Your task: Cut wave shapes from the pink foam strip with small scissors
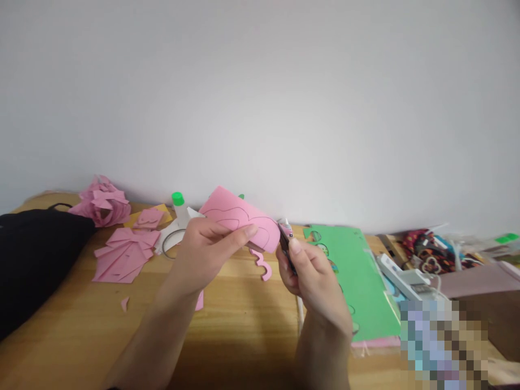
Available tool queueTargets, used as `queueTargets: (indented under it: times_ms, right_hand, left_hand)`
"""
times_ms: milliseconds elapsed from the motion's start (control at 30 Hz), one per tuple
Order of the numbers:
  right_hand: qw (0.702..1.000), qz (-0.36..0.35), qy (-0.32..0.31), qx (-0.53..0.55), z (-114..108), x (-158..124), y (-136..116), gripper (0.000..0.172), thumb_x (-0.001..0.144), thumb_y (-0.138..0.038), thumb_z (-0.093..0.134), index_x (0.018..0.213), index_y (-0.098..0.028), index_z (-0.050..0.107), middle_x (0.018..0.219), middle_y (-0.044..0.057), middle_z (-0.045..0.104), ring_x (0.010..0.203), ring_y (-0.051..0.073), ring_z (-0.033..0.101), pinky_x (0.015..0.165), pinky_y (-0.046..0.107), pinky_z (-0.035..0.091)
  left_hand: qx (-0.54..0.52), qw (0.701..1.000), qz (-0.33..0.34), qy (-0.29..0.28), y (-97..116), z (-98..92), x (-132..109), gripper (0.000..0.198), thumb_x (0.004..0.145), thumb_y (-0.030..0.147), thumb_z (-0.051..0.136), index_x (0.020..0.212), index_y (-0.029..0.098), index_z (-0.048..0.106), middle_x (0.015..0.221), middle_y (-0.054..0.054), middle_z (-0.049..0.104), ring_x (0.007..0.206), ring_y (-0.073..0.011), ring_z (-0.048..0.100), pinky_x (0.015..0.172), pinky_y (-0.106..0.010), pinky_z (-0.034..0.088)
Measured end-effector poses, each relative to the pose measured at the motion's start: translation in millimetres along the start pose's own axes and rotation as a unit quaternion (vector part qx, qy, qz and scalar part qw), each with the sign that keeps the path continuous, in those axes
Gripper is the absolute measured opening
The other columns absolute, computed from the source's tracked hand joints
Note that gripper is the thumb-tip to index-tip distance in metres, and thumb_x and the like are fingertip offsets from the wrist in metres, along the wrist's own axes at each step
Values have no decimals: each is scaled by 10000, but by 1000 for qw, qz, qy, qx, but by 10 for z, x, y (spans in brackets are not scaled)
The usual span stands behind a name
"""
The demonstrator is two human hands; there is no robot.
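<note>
Pinched between the thumb and fingers of my left hand (211, 246) is a sheet of pink paper (227, 203), raised above the table and marked with dark curved outlines. My right hand (311, 271) is closed around dark scissors (286, 244), whose blades meet the right edge of the paper. Most of the scissor handles are hidden by my fingers. A curly pink paper cutout (262, 264) shows below the sheet.
To the left are folded pink paper pieces (124, 254), a pink paper bundle (101, 200), a green-capped glue stick (179, 208) and a black bag (38, 260). Rightward lie a green sheet (361, 287), a white power strip (398, 276) and a brown box (487, 309). A wall rises behind.
</note>
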State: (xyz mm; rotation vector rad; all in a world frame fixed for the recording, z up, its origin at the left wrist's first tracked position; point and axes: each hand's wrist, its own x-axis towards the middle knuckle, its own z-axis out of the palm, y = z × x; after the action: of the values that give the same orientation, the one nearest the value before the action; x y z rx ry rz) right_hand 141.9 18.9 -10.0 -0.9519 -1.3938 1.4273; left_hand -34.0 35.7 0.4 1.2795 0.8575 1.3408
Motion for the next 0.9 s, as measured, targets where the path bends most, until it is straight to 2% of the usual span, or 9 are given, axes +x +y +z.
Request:
queueTargets:
  times_ms: [167,300,533,667,733,833,900]
  right_hand:
    - [1000,3,-9,-17,-23,4,-13,476,947,-542,485,624,-195,436,471,-84,317,392,49,223,351,188,154]
    - [999,7,-20,-25,-23,6,-33,491,938,-558,486,611,-197,432,468,-81,320,392,52,234,356,197,159]
    - [999,16,-30,-36,-43,11,-52,492,944,-560,472,612,-198,436,467,-80,322,394,57,239,361,207,160]
    - [999,19,-36,-36,-36,23,-55,496,950,-554,465,603,-201,420,469,-82,307,397,58,225,364,210,157]
    - [998,19,-37,-40,-36,25,-48,497,952,-552,461,601,-203,416,467,-84,299,398,58,216,365,212,152]
    - [998,19,-37,-46,-44,22,-34,499,956,-555,450,602,-205,413,463,-85,293,397,60,209,366,214,150]
    - [998,19,-36,-50,-50,20,-30,498,958,-557,442,606,-206,414,462,-83,299,398,62,213,367,216,154]
  left_hand:
    - [30,999,6,8,2,-43,22,225,806,212,690,602,250,779,577,16,740,572,-141,695,568,-218,561]
    - [60,998,16,3,12,-83,27,257,803,216,687,562,265,764,558,36,731,526,-122,662,504,-194,516]
    - [91,995,34,1,8,-114,24,256,808,213,668,585,279,774,510,48,701,402,-77,529,391,-185,403]
    - [129,990,50,-11,24,-120,27,307,803,179,657,524,269,748,404,72,612,330,-46,384,330,-188,275]
    - [152,987,45,-21,35,-120,27,294,798,187,656,527,257,747,409,64,613,361,-58,406,355,-190,293]
    - [162,986,31,-30,42,-118,25,274,802,214,639,555,235,754,488,32,664,462,-97,513,438,-201,385]
    - [170,985,25,-27,34,-120,23,282,799,227,632,542,223,747,480,23,645,473,-105,514,458,-210,398]
